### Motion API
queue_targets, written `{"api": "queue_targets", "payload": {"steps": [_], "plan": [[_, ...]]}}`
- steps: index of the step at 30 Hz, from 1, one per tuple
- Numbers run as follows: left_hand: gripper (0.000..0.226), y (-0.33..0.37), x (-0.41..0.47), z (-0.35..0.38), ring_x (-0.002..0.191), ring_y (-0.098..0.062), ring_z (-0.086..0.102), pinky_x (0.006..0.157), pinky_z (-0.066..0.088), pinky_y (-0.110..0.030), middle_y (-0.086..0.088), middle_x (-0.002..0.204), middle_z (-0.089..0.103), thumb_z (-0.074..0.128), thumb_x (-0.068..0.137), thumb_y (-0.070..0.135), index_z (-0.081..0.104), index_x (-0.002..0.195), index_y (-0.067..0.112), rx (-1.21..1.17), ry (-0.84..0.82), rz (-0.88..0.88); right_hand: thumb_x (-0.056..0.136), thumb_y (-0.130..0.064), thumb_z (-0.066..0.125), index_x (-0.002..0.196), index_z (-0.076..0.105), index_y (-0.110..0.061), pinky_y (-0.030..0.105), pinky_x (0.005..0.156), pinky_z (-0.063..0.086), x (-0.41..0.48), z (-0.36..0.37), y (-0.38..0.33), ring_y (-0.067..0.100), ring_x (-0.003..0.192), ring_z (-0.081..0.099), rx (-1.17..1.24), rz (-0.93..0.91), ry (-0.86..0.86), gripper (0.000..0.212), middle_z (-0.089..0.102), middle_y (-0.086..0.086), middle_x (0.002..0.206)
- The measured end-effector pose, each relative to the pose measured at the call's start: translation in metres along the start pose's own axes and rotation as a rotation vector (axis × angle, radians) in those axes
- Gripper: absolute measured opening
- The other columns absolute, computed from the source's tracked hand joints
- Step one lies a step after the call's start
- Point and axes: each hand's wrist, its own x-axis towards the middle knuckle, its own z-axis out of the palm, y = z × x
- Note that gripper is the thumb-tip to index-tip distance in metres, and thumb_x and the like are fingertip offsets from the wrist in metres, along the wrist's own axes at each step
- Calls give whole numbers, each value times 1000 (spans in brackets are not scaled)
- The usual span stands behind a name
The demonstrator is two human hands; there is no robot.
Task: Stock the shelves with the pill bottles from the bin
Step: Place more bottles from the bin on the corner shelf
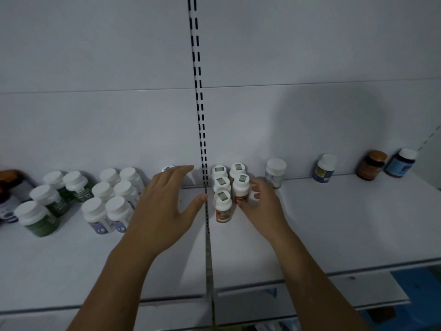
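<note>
A white back panel [95, 56] fills the upper view, crossed by a thin horizontal seam [95, 91]. A slotted upright rail [199, 96] runs down its middle, with a broad shadow [329, 125] to the right. A blue surface [415, 285], perhaps floor, shows at lower right.

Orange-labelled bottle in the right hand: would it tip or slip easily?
The orange-labelled bottle looks taller than wide, so a nudge near its cap would probably tip it. Its round body might roll once down. The right hand wraps it with fingers, so slipping seems unlikely.
</note>
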Motion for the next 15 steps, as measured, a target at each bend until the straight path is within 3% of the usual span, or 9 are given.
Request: {"api": "queue_targets", "payload": {"steps": [4, 8, 11, 15], "plan": [[66, -2, 1, -2, 137, -20, 49, 109, 49, -48, 6, 150, 53, 53, 95, 66, 46, 151, 32, 14, 6, -5, 93, -23, 76, 142, 52, -26, 38, 104, 48, -6, -21, -19, 17, 122, 55, -109, -86, 48, 54, 56, -3, 135], [64, -9, 0, -8, 130, -20, 53, 105, 50, -43, 7, 148, 54, 53, 97, 68, 47, 150, 32, 47, 30, -9, 96, -29, 73, 143, 51, -28, 35, 106, 46, -6, -37, -57, 14, 126, 53, -171, -201, 75, 53, 56, -3, 137], [66, -15, -4, -19, 129, -19, 53, 103, 48, -41, 7, 145, 55, 49, 94, 69, 48, 149, 31, 70, 53, -16, 97, -37, 70, 144, 49, -34, 32, 109, 41, -11, -35, -90, 9, 128, 47, -198, -255, -33, 51, 52, -9, 141], [61, -28, -23, -47, 130, -18, 52, 104, 47, -41, 9, 144, 55, 58, 96, 64, 47, 148, 34, 138, 79, -78, 97, -48, 63, 147, 47, -33, 43, 111, 41, -18, -2, -131, 16, 132, 45, -252, -398, -203, 55, 49, -9, 142]]}}
